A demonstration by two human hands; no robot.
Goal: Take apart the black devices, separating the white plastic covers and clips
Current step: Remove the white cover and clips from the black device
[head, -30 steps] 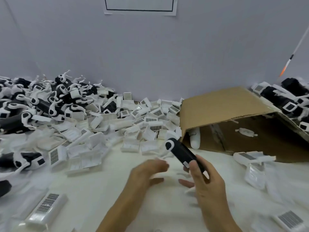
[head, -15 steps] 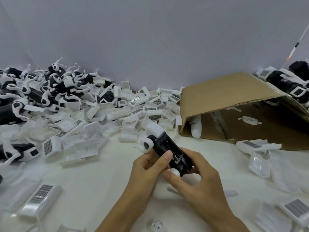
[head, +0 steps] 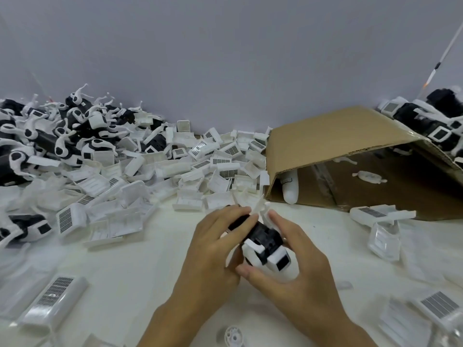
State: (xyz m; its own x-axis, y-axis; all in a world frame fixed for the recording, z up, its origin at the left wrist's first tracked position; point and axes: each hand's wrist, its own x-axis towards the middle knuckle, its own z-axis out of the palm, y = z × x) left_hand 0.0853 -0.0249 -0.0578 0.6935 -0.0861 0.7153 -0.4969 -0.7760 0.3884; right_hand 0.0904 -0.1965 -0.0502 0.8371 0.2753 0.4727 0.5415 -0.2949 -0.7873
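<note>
You hold one black device [head: 260, 236] in both hands, just above the table [head: 140, 271], in the middle of the view. It has white parts on it. A white cover [head: 276, 259] with a small dark window sits on the near end, and a thin white clip [head: 259, 209] sticks up at the far end.

Your left hand [head: 213, 249] wraps the left side of the device, with its fingers curled over the top. Your right hand [head: 293, 261] cups the right side. Its thumb is under the near end and its fingers reach up by the clip. Both hands grip tight.

I think you are in the middle of pulling the white parts off this one. Nothing looks fully off yet. Next, you likely need to keep the black body steady with one hand and pry the cover or clip loose with the other. Pull with care, since the thin clip looks like it could snap.

Behind the device is a big pile of covers [head: 200, 169] that are already off. Far left is a heap of devices [head: 57, 136], many with white parts on. To the right a box [head: 333, 136] lies on its side, with a few white pieces inside. More devices sit past it at the far right.
</note>
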